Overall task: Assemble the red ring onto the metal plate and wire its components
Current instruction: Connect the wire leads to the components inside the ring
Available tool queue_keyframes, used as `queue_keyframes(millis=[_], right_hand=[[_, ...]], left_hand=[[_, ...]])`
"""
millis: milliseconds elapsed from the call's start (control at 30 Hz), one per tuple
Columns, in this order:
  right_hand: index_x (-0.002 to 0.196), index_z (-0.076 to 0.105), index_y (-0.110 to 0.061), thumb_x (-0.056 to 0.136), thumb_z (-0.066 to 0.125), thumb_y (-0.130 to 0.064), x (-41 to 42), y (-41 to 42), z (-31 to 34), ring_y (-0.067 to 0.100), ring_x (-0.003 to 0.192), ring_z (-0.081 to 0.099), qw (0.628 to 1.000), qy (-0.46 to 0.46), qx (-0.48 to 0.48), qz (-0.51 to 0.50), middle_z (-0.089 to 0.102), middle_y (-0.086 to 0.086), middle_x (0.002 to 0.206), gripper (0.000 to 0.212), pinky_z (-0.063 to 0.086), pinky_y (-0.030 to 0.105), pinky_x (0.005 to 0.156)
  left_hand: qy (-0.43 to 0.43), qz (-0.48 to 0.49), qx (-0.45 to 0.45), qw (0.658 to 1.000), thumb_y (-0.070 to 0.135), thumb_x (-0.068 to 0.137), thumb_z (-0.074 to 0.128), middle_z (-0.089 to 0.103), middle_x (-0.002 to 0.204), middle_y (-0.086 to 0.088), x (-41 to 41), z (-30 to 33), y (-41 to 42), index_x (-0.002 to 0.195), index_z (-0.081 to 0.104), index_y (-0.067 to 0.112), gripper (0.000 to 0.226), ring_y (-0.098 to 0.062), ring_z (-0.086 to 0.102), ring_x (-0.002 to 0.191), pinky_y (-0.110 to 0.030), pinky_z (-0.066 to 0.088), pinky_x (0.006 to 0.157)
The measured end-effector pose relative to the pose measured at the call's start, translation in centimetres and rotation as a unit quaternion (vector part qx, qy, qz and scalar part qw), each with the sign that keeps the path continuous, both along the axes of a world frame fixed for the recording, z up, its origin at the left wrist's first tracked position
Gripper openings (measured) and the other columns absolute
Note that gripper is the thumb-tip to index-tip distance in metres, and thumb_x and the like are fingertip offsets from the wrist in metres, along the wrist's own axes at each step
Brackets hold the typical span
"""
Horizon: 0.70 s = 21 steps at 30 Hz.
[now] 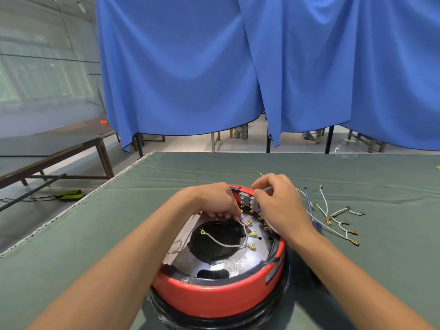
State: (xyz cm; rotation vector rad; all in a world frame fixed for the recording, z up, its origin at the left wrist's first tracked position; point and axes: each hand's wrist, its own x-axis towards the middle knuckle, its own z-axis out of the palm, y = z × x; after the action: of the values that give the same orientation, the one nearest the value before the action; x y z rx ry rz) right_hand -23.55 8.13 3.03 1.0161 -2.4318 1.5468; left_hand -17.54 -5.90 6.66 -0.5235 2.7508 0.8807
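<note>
The red ring (214,297) sits around the shiny metal plate (240,263), which has a large dark round hole in its middle. Grey switch blocks (247,201) line the ring's far inner wall. My left hand (212,201) pinches a white wire harness (228,244) with brass terminals that droops over the hole. My right hand (278,203) reaches over the ring's far right side and pinches a thin wire near the grey blocks. What lies under its palm is hidden.
Loose white wires with brass terminals (340,220) and a blue-handled screwdriver (312,210) lie on the green tablecloth (119,222) right of the ring. Blue curtains (238,67) hang behind the table. A low wooden bench (59,151) stands at the left.
</note>
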Motion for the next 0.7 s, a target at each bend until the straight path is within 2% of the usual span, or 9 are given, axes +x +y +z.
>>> queue_keyframes(millis=[133, 200, 300, 367, 433, 533, 633, 700], right_hand=[[0.082, 0.054, -0.030, 0.089, 0.055, -0.016, 0.0, 0.0, -0.1, 0.011, 0.089, 0.054, 1.000, -0.010, 0.011, 0.002, 0.050, -0.005, 0.100, 0.016, 0.044, 0.030, 0.078], [0.083, 0.055, -0.029, 0.088, 0.055, -0.016, 0.0, 0.0, -0.1, 0.010, 0.088, 0.054, 1.000, -0.011, 0.012, 0.001, 0.051, -0.005, 0.100, 0.014, 0.044, 0.029, 0.077], [0.085, 0.058, -0.026, 0.087, 0.057, -0.017, -0.1, 0.0, -0.1, 0.006, 0.083, 0.053, 1.000, -0.012, 0.013, -0.002, 0.053, -0.006, 0.097, 0.010, 0.042, 0.027, 0.072], [0.085, 0.058, -0.026, 0.086, 0.057, -0.017, -0.1, -0.1, -0.2, 0.004, 0.081, 0.053, 1.000, -0.014, 0.015, 0.000, 0.053, -0.007, 0.095, 0.009, 0.041, 0.025, 0.069], [0.082, 0.057, -0.027, 0.086, 0.057, -0.017, -0.1, -0.1, -0.2, 0.003, 0.080, 0.053, 1.000, -0.015, 0.017, 0.002, 0.053, -0.008, 0.094, 0.011, 0.042, 0.026, 0.069], [0.080, 0.055, -0.030, 0.086, 0.057, -0.018, -0.2, -0.1, -0.2, 0.004, 0.081, 0.053, 1.000, -0.011, 0.023, 0.001, 0.052, -0.009, 0.093, 0.013, 0.043, 0.027, 0.071], [0.092, 0.058, -0.028, 0.086, 0.054, -0.018, -0.1, -0.2, -0.2, 0.010, 0.087, 0.055, 0.999, -0.005, 0.042, 0.008, 0.054, -0.008, 0.100, 0.012, 0.046, 0.030, 0.076], [0.107, 0.061, -0.024, 0.087, 0.052, -0.017, -0.2, -0.3, -0.1, 0.015, 0.097, 0.057, 0.998, -0.012, 0.069, 0.009, 0.058, -0.006, 0.110, 0.023, 0.048, 0.036, 0.086]], left_hand=[[0.068, 0.013, -0.008, 0.998, 0.018, 0.090, 0.059, 0.059, 0.059, 0.003, 0.0, -0.8, -0.1, 0.075, 0.072, 0.010, 0.022, -0.009, 0.050, 0.054, -0.015, 0.039, 0.050], [0.098, 0.025, -0.031, 0.994, 0.016, 0.091, 0.058, 0.061, 0.059, 0.001, 0.0, -1.3, 0.1, 0.069, 0.067, 0.012, 0.024, -0.006, 0.051, 0.049, -0.015, 0.042, 0.052], [0.113, 0.025, -0.120, 0.986, 0.020, 0.092, 0.056, 0.065, 0.074, -0.007, 0.0, -1.9, 0.6, 0.079, 0.065, 0.008, 0.020, -0.019, 0.058, 0.065, -0.028, 0.045, 0.063], [0.119, 0.020, -0.168, 0.978, 0.026, 0.091, 0.057, 0.064, 0.079, -0.008, 0.1, -2.1, 1.0, 0.082, 0.065, 0.008, 0.021, -0.023, 0.057, 0.073, -0.029, 0.039, 0.061], [0.123, 0.022, -0.188, 0.974, 0.029, 0.089, 0.060, 0.063, 0.078, -0.008, 0.3, -2.1, 1.2, 0.084, 0.066, 0.006, 0.024, -0.023, 0.056, 0.072, -0.029, 0.037, 0.057], [0.133, 0.043, -0.211, 0.967, 0.025, 0.088, 0.063, 0.068, 0.083, -0.011, 0.6, -2.0, 1.5, 0.086, 0.070, 0.004, 0.022, -0.026, 0.062, 0.077, -0.035, 0.049, 0.065], [0.146, 0.064, -0.221, 0.962, 0.024, 0.086, 0.065, 0.070, 0.083, -0.010, 0.9, -1.8, 1.8, 0.087, 0.073, 0.007, 0.019, -0.026, 0.064, 0.077, -0.036, 0.054, 0.069], [0.147, 0.071, -0.232, 0.959, 0.023, 0.085, 0.065, 0.069, 0.081, -0.008, 1.0, -1.7, 1.9, 0.088, 0.073, 0.009, 0.016, -0.026, 0.064, 0.076, -0.037, 0.055, 0.070]])
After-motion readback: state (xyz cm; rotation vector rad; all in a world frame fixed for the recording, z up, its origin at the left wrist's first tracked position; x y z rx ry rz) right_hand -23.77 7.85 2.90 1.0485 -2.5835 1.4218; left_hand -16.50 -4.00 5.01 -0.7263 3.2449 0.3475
